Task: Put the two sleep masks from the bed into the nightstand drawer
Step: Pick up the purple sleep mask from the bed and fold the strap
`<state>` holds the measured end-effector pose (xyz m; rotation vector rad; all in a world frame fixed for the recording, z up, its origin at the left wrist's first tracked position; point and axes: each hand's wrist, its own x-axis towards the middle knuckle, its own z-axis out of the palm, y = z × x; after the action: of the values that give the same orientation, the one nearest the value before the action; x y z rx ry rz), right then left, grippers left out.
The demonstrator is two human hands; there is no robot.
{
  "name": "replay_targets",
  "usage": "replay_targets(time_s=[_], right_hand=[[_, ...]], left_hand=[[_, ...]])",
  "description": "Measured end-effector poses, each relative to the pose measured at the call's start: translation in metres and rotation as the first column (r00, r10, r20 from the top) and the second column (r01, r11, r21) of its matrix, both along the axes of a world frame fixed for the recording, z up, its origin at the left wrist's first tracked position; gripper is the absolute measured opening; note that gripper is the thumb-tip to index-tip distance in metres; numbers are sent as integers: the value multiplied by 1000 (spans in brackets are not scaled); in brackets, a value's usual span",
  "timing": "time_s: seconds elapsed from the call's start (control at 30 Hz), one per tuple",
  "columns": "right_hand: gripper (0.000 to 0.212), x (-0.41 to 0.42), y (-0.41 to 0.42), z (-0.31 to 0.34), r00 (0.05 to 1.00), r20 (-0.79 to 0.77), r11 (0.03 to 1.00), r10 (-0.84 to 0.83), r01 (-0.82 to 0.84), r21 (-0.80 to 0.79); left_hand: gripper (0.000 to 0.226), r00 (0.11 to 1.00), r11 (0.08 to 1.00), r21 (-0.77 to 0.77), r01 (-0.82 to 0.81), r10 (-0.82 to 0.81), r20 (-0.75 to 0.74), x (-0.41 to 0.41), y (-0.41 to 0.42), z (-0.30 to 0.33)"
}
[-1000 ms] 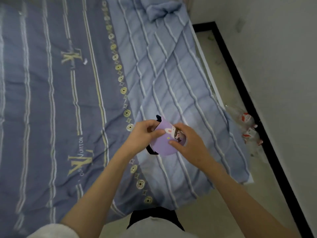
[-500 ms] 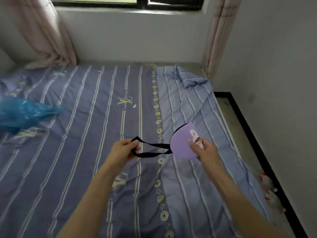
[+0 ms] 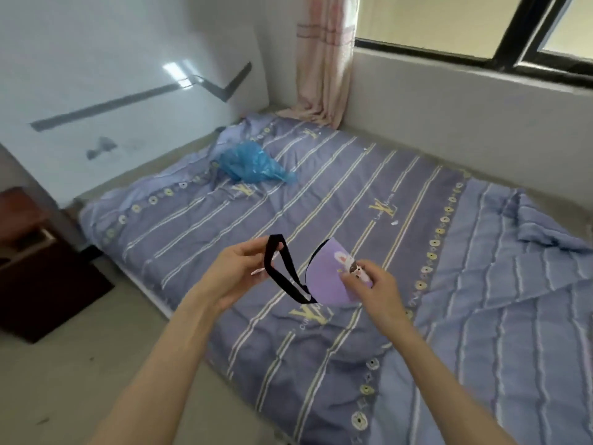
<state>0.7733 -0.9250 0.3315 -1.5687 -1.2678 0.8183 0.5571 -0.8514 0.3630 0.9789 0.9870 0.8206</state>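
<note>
A purple sleep mask [image 3: 327, 277] with a rabbit print and a black strap hangs in the air above the striped blue bed [image 3: 369, 200]. My right hand [image 3: 372, 287] pinches the folded mask body at its printed side. My left hand [image 3: 237, 271] holds the black strap [image 3: 282, 271], which loops up over my fingers and runs down to the mask. At the far left stands the dark brown nightstand [image 3: 29, 261]; its drawer state is unclear. I see no second mask in this view.
A crumpled blue plastic bag [image 3: 253, 163] lies near the head of the bed. A white headboard wall [image 3: 128, 75] rises behind it. A pink curtain [image 3: 324, 59] hangs beside the window [image 3: 481, 30]. Bare concrete floor [image 3: 80, 364] lies between me and the nightstand.
The view has swung left, from the bed's right edge to the headboard and nightstand. My hands have pulled apart, drawing the black strap out from the mask, and both still hold it.
</note>
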Motion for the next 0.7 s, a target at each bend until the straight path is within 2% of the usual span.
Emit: replay_targets(time_s=[0.07, 0.17, 0.27, 0.4, 0.47, 0.53, 0.63, 0.7], right_hand=[[9, -28, -2, 1, 983, 99, 988, 156, -155, -26], [12, -71, -2, 6, 924, 194, 944, 329, -326, -48], [3, -115, 5, 16, 815, 292, 863, 501, -494, -102], [9, -175, 17, 27, 665, 335, 736, 668, -659, -159], [22, -212, 23, 27, 588, 349, 669, 730, -719, -188], [18, -251, 31, 24, 515, 362, 611, 777, -756, -235], [31, -316, 43, 18, 479, 308, 556, 822, -793, -250], [25, -361, 52, 16, 454, 274, 517, 848, -820, -244]], left_hand=[[31, 992, 993, 113, -33, 46, -119, -20, -26, 3], [27, 964, 970, 241, -30, 93, -251, -52, -55, 10], [33, 920, 951, 302, -68, 176, -349, -92, -73, 16], [33, 815, 911, 409, -53, 276, -509, -150, -91, 18], [33, 786, 894, 436, -104, 343, -515, -181, -96, 15], [33, 770, 885, 432, -177, 397, -499, -214, -99, 11], [26, 734, 878, 407, -252, 447, -511, -272, -102, 3], [21, 702, 864, 400, -307, 489, -518, -314, -100, -4]])
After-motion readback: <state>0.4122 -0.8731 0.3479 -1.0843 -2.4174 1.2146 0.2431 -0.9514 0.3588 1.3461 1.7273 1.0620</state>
